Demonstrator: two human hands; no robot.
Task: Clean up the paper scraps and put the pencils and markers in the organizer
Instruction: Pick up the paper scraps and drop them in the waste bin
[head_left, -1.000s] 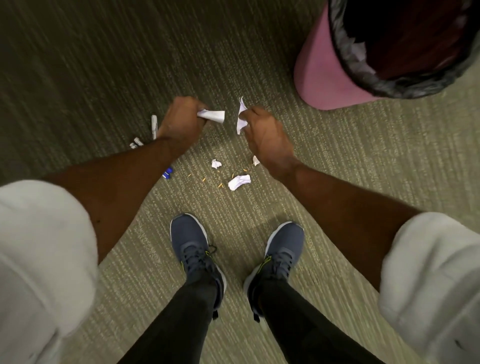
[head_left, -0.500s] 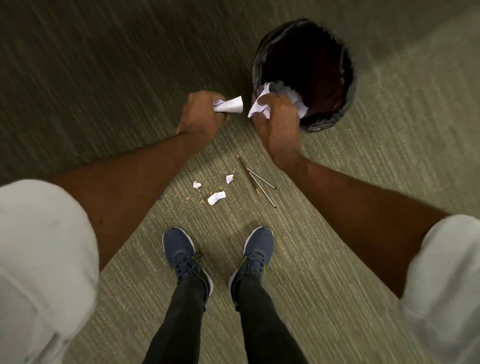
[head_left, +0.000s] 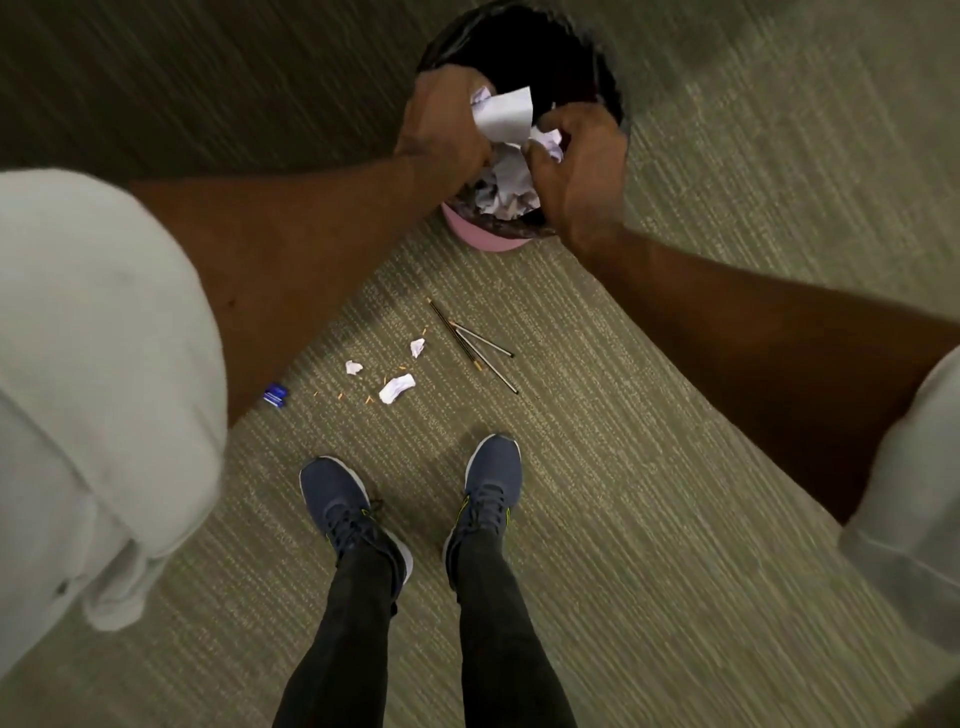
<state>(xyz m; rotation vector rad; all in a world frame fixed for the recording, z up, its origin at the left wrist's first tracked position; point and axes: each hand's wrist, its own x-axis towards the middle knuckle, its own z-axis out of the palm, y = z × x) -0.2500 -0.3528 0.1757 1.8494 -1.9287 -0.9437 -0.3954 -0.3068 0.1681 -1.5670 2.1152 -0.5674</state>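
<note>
Both hands are over the mouth of a pink trash bin lined with a black bag. My left hand grips a white paper scrap. My right hand holds a crumpled paper scrap. More crumpled paper lies inside the bin below them. On the carpet between the bin and my feet lie three small paper scraps, three thin pencils and tiny orange shavings. A blue marker peeks out from under my left forearm.
I stand on green-grey ribbed carpet, my two dark blue shoes just behind the scraps. No organizer is in view. My white sleeves fill the left and right edges of the view.
I have risen from a crouch, and both hands have carried their paper scraps forward from in front of the bin to above its opening. The pencils have come into view.
</note>
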